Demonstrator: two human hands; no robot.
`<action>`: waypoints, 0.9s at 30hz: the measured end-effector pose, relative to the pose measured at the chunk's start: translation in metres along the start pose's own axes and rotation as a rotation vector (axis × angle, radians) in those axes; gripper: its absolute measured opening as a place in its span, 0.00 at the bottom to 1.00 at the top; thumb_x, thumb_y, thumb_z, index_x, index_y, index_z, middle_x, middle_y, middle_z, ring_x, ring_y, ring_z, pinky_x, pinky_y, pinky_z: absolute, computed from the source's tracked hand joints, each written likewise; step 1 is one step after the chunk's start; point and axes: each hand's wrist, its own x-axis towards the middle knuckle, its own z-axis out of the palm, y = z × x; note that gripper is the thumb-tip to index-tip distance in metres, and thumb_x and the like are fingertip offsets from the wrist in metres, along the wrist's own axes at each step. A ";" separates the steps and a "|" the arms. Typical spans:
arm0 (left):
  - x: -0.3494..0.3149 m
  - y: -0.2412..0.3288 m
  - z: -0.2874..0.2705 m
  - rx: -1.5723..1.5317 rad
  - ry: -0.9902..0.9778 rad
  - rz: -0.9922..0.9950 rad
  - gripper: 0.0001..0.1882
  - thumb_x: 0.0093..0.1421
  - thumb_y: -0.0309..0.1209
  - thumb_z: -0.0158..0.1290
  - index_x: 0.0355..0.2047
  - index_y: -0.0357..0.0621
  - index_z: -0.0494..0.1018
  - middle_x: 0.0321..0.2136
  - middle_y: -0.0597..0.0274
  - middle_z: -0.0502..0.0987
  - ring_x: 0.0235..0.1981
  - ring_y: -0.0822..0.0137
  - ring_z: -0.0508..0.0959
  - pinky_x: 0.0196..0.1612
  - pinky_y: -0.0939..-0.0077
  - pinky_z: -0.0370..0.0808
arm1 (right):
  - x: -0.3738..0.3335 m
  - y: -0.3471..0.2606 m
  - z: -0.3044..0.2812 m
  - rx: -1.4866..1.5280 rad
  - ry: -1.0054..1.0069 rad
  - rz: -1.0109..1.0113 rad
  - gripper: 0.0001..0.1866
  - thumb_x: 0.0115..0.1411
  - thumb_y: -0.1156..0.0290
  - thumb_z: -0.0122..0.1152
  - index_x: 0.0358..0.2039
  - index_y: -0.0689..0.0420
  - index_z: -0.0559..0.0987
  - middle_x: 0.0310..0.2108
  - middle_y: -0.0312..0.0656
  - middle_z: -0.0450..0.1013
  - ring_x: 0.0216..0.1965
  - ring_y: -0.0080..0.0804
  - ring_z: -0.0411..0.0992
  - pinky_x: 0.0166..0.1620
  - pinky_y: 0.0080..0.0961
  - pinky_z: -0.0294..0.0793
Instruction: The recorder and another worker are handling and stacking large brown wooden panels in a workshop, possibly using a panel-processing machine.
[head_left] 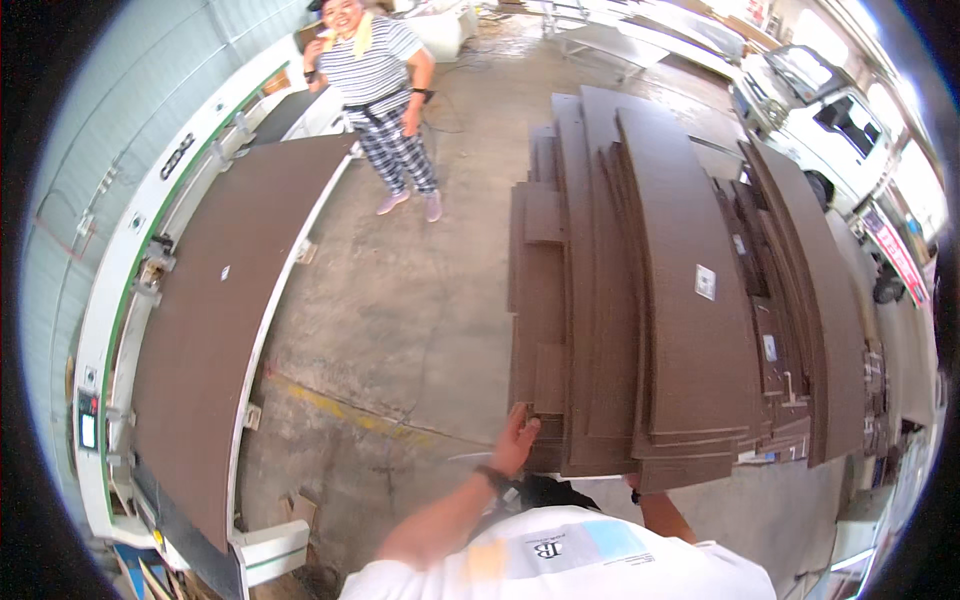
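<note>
I'm resting my left hand (517, 438) at the near-left corner of stacked dark-brown rectangular panels (675, 220) lying ahead; my right hand (632, 482) is mostly hiding at their near edge. I can't tell either grip.

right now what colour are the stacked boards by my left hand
The stacked boards are brown, best seen in the head view.
</note>
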 end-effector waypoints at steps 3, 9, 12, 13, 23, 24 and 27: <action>0.009 0.064 0.039 0.300 -0.058 -0.097 0.32 0.62 0.43 0.45 0.58 0.32 0.53 0.58 0.49 0.58 0.60 0.61 0.57 0.60 0.71 0.54 | 0.005 0.004 -0.006 0.039 0.029 0.052 0.32 0.59 0.50 0.41 0.60 0.54 0.57 0.63 0.45 0.48 0.62 0.45 0.49 0.62 0.38 0.48; 0.076 0.023 -0.012 0.440 -0.072 0.197 0.29 0.63 0.37 0.45 0.61 0.44 0.50 0.55 0.60 0.62 0.53 0.69 0.64 0.54 0.75 0.61 | 0.037 -0.039 -0.017 0.078 0.043 -0.014 0.33 0.59 0.50 0.41 0.61 0.53 0.55 0.64 0.45 0.46 0.63 0.44 0.46 0.63 0.37 0.45; 0.073 0.026 -0.046 0.420 -0.116 0.281 0.29 0.63 0.38 0.46 0.61 0.45 0.51 0.54 0.60 0.63 0.51 0.69 0.65 0.51 0.76 0.63 | 0.056 -0.067 -0.021 0.081 0.058 -0.056 0.33 0.59 0.50 0.41 0.61 0.53 0.55 0.64 0.44 0.45 0.64 0.43 0.45 0.64 0.36 0.44; 0.067 0.028 -0.061 0.534 -0.112 0.479 0.29 0.62 0.38 0.46 0.61 0.46 0.52 0.52 0.60 0.65 0.49 0.70 0.67 0.48 0.76 0.65 | 0.055 -0.090 -0.038 0.086 0.055 -0.059 0.33 0.59 0.50 0.41 0.61 0.53 0.55 0.64 0.44 0.45 0.64 0.43 0.45 0.64 0.36 0.44; -0.062 -0.041 -0.213 0.519 0.147 -0.079 0.25 0.60 0.38 0.45 0.56 0.44 0.58 0.45 0.54 0.72 0.30 0.68 0.77 0.26 0.78 0.71 | 0.100 -0.115 -0.106 -0.264 0.274 -0.017 0.35 0.54 0.40 0.41 0.52 0.55 0.70 0.57 0.46 0.61 0.58 0.43 0.58 0.60 0.40 0.53; -0.064 -0.047 -0.215 0.521 0.137 -0.075 0.25 0.60 0.38 0.45 0.56 0.44 0.58 0.45 0.54 0.72 0.30 0.68 0.77 0.26 0.78 0.71 | 0.105 -0.111 -0.110 -0.258 0.217 0.023 0.35 0.54 0.40 0.42 0.48 0.56 0.73 0.55 0.47 0.63 0.56 0.44 0.60 0.58 0.40 0.56; -0.062 -0.060 -0.221 0.341 0.185 -0.155 0.23 0.60 0.37 0.45 0.54 0.42 0.60 0.42 0.54 0.75 0.26 0.67 0.78 0.22 0.78 0.71 | 0.130 -0.099 -0.107 -0.285 0.287 0.062 0.34 0.53 0.40 0.43 0.44 0.58 0.76 0.53 0.49 0.65 0.55 0.44 0.61 0.57 0.40 0.58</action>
